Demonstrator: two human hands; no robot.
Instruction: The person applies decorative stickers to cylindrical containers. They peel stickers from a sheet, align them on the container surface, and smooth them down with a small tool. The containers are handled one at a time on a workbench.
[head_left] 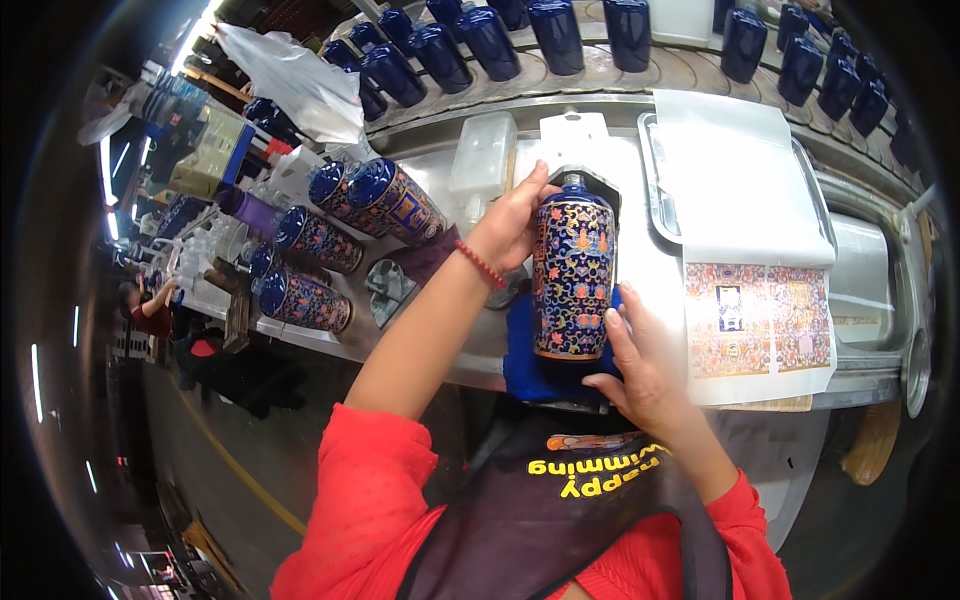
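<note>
Left hand [510, 228] grips one floral-patterned bottle [573, 282] above a blue cloth [522, 372]; right hand [650, 365], half open, beside its base; five patterned bottles [402, 208] left; one printed sheet [748, 335] right; yellow lettering [595, 470] on apron [500, 530].

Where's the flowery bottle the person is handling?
In the head view, the patterned bottle is just right of centre, between the left hand by its neck and the right hand near its lower end, left of the patterned sheet.
</note>
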